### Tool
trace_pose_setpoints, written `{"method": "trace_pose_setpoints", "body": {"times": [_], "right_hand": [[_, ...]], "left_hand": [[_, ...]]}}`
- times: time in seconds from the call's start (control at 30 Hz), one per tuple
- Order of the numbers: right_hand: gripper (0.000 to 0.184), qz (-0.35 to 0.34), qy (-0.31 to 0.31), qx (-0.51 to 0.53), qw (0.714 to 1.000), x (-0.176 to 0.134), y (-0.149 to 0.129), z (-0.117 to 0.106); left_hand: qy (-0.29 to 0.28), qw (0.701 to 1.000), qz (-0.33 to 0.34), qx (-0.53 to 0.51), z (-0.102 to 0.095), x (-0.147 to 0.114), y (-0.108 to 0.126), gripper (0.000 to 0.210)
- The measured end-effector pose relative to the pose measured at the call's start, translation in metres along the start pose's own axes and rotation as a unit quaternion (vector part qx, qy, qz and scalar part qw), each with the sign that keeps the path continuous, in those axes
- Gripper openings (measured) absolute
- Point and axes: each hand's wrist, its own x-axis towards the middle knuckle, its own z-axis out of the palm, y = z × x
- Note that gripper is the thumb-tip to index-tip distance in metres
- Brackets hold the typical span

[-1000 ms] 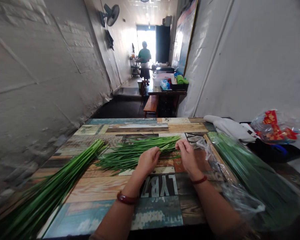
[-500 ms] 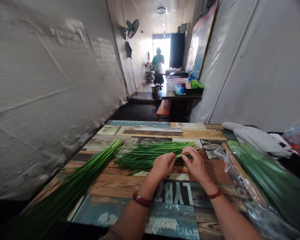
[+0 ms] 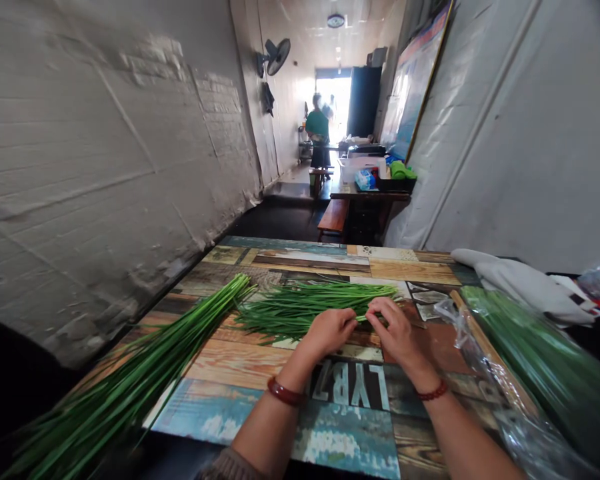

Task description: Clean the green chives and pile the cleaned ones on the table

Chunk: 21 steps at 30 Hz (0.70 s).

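Observation:
My left hand [image 3: 334,329] is closed on a few stalks of garlic chives [image 3: 362,319], thin and pale green at the root end. Thumb and fingertips of my right hand [image 3: 391,327] pinch the ends of the same stalks, close beside the left. Just behind both hands lies a loose heap of chives [image 3: 300,308], stalk ends to the right. A longer bundle of chives [image 3: 180,347] stretches along the left of the table and hangs past its near edge.
The table [image 3: 230,363] has a patchwork wood print. On its right lie chives in a clear plastic bag [image 3: 520,347], a wooden stick [image 3: 495,353] and a whitish cloth [image 3: 515,280]. Farther off are a bench [image 3: 333,217], another table [image 3: 370,195] and a person [image 3: 319,130] in green.
The view has shifted slightly, so the scene sits a little farther right. Both hands keep their pinch on the chive stalks. The distant person has turned, and another figure shows near the doorway.

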Motion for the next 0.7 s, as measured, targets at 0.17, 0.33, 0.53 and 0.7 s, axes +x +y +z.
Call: {"method": "trace_pose_setpoints", "body": {"times": [0.17,0.33,0.53,0.7], "right_hand": [[0.013,-0.001,-0.023,-0.021,1.000,0.003,-0.012,-0.003],[0.016,0.019,-0.004,-0.019,1.000,0.006,-0.020,-0.001],[0.016,0.046,0.070,0.001,0.996,0.005,-0.005,-0.002],[0.022,0.056,0.072,0.007,0.996,0.003,0.000,-0.001]], "left_hand": [[-0.030,0.995,0.019,-0.090,-0.004,0.004,-0.006,0.025],[-0.045,0.987,0.026,-0.150,0.000,0.008,-0.014,0.029],[-0.012,0.992,0.005,-0.127,0.001,0.008,-0.016,0.026],[0.023,0.995,0.007,-0.097,-0.001,0.006,-0.012,0.025]]}}
